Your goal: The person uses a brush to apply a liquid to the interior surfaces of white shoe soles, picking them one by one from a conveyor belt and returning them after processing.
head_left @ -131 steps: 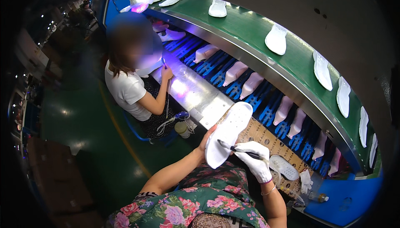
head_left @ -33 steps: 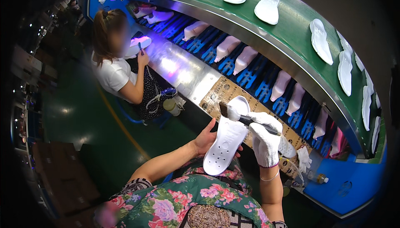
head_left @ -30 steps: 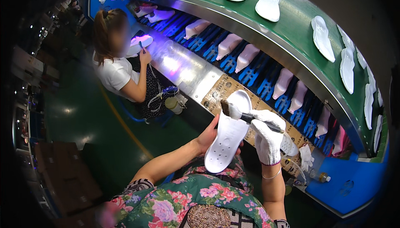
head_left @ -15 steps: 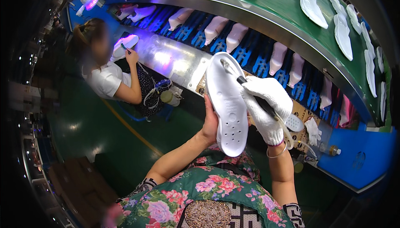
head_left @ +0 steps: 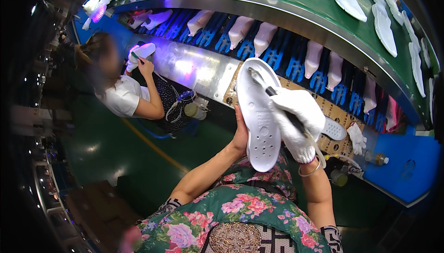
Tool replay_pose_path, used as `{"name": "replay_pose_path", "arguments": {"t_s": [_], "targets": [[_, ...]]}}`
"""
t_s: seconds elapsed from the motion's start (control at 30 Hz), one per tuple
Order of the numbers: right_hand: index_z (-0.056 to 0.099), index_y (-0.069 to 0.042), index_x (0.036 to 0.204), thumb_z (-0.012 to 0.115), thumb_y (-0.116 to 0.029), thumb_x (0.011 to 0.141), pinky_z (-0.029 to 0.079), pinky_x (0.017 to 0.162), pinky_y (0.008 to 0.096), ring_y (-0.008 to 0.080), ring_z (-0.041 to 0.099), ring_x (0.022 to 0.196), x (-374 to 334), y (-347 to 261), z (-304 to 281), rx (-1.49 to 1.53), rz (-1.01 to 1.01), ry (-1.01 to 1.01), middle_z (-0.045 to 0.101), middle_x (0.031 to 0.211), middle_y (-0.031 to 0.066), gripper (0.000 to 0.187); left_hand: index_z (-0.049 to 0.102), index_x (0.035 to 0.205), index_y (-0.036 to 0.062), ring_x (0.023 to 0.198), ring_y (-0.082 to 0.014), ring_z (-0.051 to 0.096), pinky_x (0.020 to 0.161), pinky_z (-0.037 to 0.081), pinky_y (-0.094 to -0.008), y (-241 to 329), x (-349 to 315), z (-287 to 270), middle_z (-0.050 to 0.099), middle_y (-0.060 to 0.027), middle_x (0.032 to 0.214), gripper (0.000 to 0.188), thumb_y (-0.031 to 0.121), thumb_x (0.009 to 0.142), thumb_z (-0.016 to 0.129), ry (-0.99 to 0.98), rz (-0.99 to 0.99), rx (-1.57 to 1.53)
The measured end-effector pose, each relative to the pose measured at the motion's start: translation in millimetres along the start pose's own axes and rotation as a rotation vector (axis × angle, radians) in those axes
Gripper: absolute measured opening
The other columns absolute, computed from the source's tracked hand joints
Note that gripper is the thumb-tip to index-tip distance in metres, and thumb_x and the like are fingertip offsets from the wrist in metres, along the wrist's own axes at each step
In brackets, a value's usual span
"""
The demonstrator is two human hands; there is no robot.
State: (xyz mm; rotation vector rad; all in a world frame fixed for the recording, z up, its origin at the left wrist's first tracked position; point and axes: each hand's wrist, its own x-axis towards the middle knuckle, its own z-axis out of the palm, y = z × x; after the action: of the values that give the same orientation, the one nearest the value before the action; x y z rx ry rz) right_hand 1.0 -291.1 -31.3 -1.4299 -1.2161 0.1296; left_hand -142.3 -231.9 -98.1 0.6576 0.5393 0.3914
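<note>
Pinching the brush [head_left: 259, 80], our right hand [head_left: 298, 119] has moved up the sole [head_left: 260, 121], seemingly brushing its far end. Our left hand [head_left: 240, 134], part-hidden, clasps the sole.

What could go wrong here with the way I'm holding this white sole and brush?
The white sole is off the bench, with your bare left hand at its left side, so brush pressure near the far end might tip it. Your gloved right hand is close over the sole's right edge and could rub the surface. The pale tube passes near your bracelet and might snag.
</note>
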Motion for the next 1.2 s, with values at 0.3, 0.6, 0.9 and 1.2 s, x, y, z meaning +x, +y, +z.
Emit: {"name": "replay_pose_path", "arguments": {"t_s": [0.3, 0.6, 0.9, 1.2], "targets": [[0.075, -0.008, 0.096, 0.077, -0.006, 0.073, 0.054, 0.077, 0.0320, 0.0232, 0.069, 0.085, -9, -1, 12, 0.227, 0.127, -0.114, 0.073, 0.092, 0.0085, 0.022, 0.021, 0.154, 0.0122, 0.135, -0.0273, 0.043, 0.113, 0.036, -0.0427, 5, 0, -27, 0.040, -0.0123, 0.149, 0.108, 0.090, 0.080, 0.014, 0.062, 0.031, -0.011], [0.076, -0.010, 0.098, 0.076, -0.005, 0.071, 0.054, 0.074, 0.0333, 0.0234, 0.069, 0.083, -10, -6, 15, 0.276, 0.000, -0.245, 0.073, 0.091, 0.0065, 0.028, 0.025, 0.151, 0.0093, 0.129, -0.0276, 0.049, 0.109, 0.041, -0.0436, 5, 5, -56, 0.045, -0.0137, 0.143, 0.113, 0.093, 0.075, 0.017, 0.101, 0.074, 0.010], [0.076, -0.016, 0.099, 0.077, -0.011, 0.074, 0.054, 0.076, 0.0342, 0.0226, 0.069, 0.081, -22, -1, 21, 0.276, 0.006, -0.257, 0.073, 0.091, 0.0046, 0.025, 0.035, 0.141, -0.0012, 0.108, -0.0334, 0.062, 0.095, 0.052, -0.0472, 23, 15, -61, 0.057, -0.0252, 0.124, 0.124, 0.098, 0.069, 0.020, -0.214, 0.089, -0.385], [0.076, -0.009, 0.091, 0.076, 0.001, 0.071, 0.054, 0.075, 0.0333, 0.0241, 0.070, 0.084, -24, -11, 21, 0.260, -0.045, -0.274, 0.074, 0.094, 0.0084, 0.023, 0.048, 0.125, -0.0046, 0.093, -0.0335, 0.064, 0.077, 0.057, -0.0458, 36, 24, -58, 0.061, -0.0231, 0.107, 0.122, 0.100, 0.066, 0.027, -0.243, 0.016, -0.361]]}}
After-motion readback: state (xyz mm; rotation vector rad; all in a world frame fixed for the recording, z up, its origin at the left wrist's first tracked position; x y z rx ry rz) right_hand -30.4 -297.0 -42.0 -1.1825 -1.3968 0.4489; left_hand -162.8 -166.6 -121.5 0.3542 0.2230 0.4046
